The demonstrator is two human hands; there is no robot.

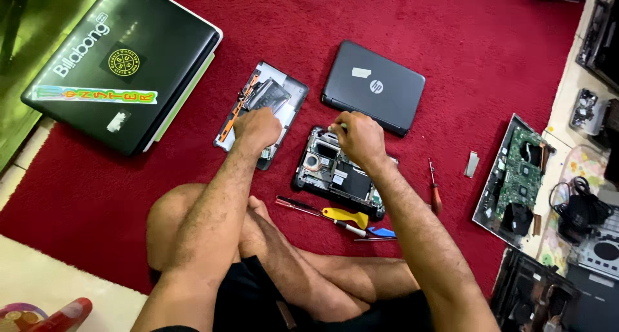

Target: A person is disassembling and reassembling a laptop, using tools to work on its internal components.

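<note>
Right hand point(360, 137), fingers pinched shut on something unclear, over opened laptop base point(338, 175); left hand point(256, 129) fisted beside it. Stiff, fragile; best gripped by edges.

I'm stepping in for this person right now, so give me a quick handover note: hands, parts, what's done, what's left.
Left hand rests on the removed panel.
Right hand works at the top edge of the opened laptop base, holding something small; unclear what.
Detached lid lies behind; screwdrivers lie in front of the base.
Done: base opened, lid off.
Left: board and fan still in base.
</note>
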